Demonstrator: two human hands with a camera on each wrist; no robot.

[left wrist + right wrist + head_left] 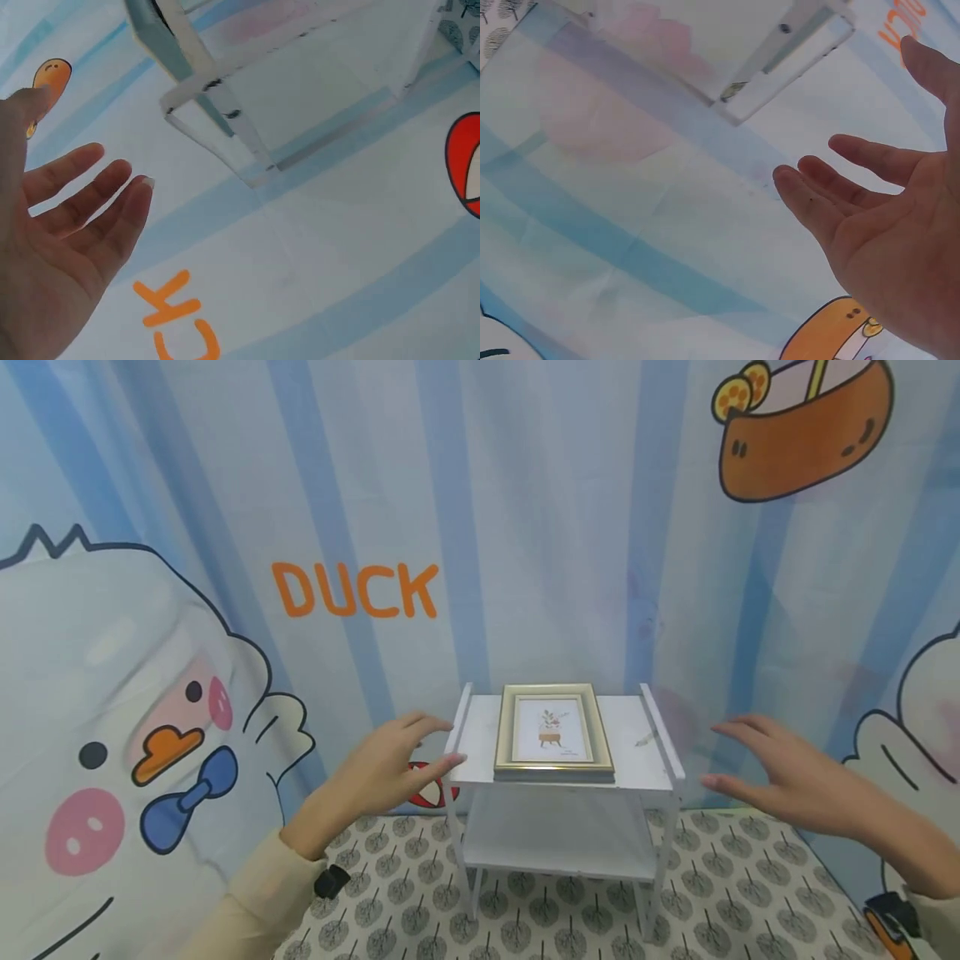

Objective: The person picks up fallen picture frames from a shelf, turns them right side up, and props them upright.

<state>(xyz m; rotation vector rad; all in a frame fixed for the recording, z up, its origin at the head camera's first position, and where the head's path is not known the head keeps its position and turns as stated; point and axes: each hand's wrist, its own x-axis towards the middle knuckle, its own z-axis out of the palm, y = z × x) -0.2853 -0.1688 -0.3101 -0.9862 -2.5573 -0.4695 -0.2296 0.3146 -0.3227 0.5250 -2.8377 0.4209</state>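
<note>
On the top shelf of a small white stand [630, 760] lies a gold-rimmed picture frame [606, 758], face up, with a drawing of a potted plant in it. My left hand [382, 768] is just off the stand's left side, fingers spread from the thumb and holding nothing. In the left wrist view the same hand [75, 240] shows an empty palm, with the stand's edge [225, 82] beyond it. To the right of the stand, apart from it, my right hand [795, 777] hangs with loosely extended fingers. The right wrist view shows that hand [900, 225] empty too.
A striped blue and white curtain [540, 527] with cartoon prints hangs right behind the stand. The stand has raised side rails [662, 731] and a lower shelf [555, 835]. Below it, the floor covering [397, 893] carries a tree pattern.
</note>
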